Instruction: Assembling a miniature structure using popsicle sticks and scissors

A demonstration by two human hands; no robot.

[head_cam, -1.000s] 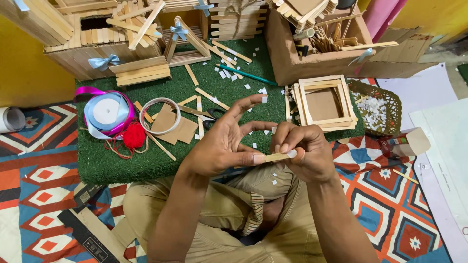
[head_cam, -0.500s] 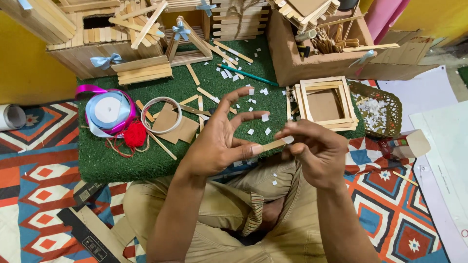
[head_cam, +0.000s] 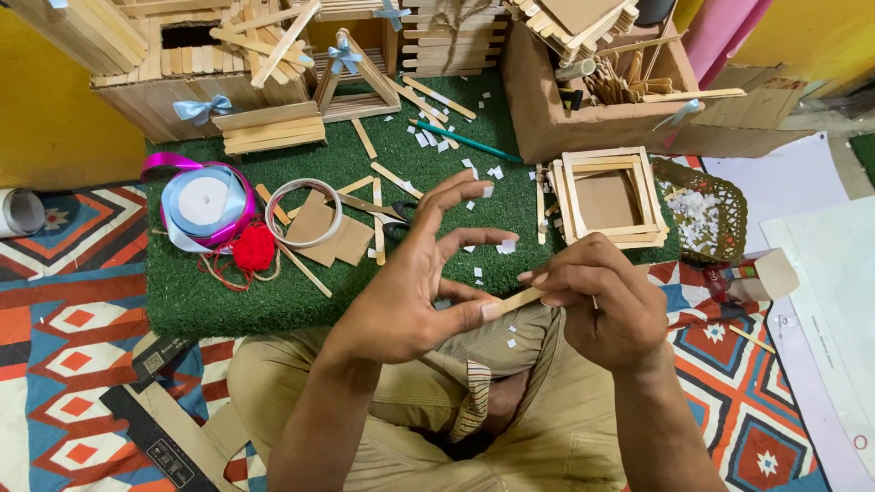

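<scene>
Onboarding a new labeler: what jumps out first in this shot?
Dead centre, the left hand and right hand pinch a flat wooden stick between them, above the lap. Behind them lies a green turf mat strewn with sticks and white paper bits, a square stick frame at its right edge. At the mat's left sit ribbon spools and a red yarn ball.

Green turf mat [head_cam: 301, 292] is lying as landmark. On it: pale blue ribbon spool [head_cam: 202, 202] trailing magenta ribbon, red yarn ball [head_cam: 253, 247] beside it, white tape ring [head_cam: 303, 213] over tan cardboard. Teal pencil [head_cam: 465, 141] is lying near mat's far edge. Pale wooden stick [head_cam: 521, 298] is showing light tan, just off mat's near edge. Rug [head_cam: 64, 319] around mat is showing orange, blue, white diamond pattern. Khaki trousers [head_cam: 401, 401] below mat.
</scene>
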